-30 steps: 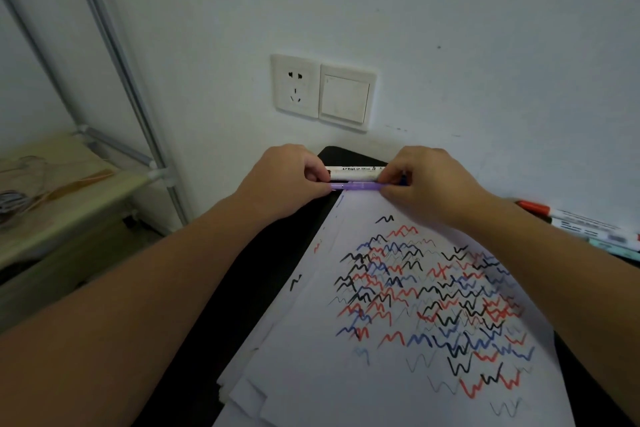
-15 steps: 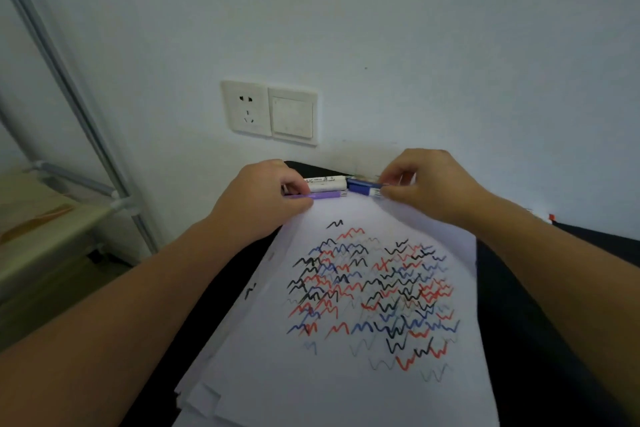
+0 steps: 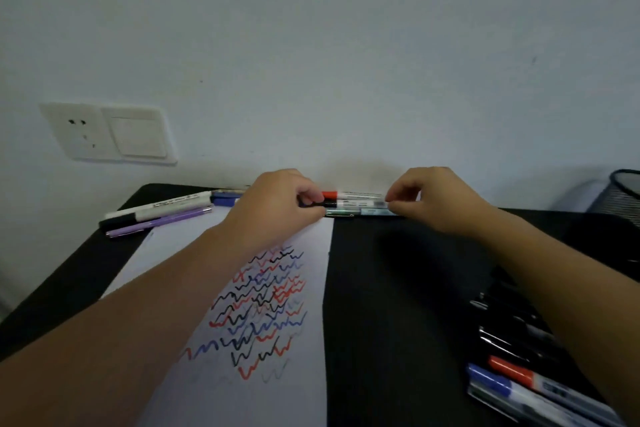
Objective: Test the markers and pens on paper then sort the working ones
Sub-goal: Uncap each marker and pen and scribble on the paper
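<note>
Three pens lie side by side along the wall at the back of the black table [image 3: 398,288]: a red-capped marker [image 3: 349,194], a black-capped marker [image 3: 356,204] and a teal pen [image 3: 367,212]. My left hand [image 3: 277,204] curls its fingertips on their cap ends. My right hand [image 3: 436,201] pinches the opposite ends between thumb and forefinger. A white paper [image 3: 277,402] covered in red, blue and black squiggles lies under my left forearm. At the back left lie a white marker with a black cap [image 3: 156,210], a purple pen [image 3: 159,222] and a blue-capped marker [image 3: 225,199].
A pile of several markers [image 3: 512,378] lies at the front right, partly under my right forearm. A black mesh basket [image 3: 623,194] stands at the far right edge. A wall socket and switch [image 3: 79,132] sit on the wall at left.
Both hands left the purple pen and white marker at the back left and moved right to the red-capped, black-capped and teal pens. The view swung right with them.
</note>
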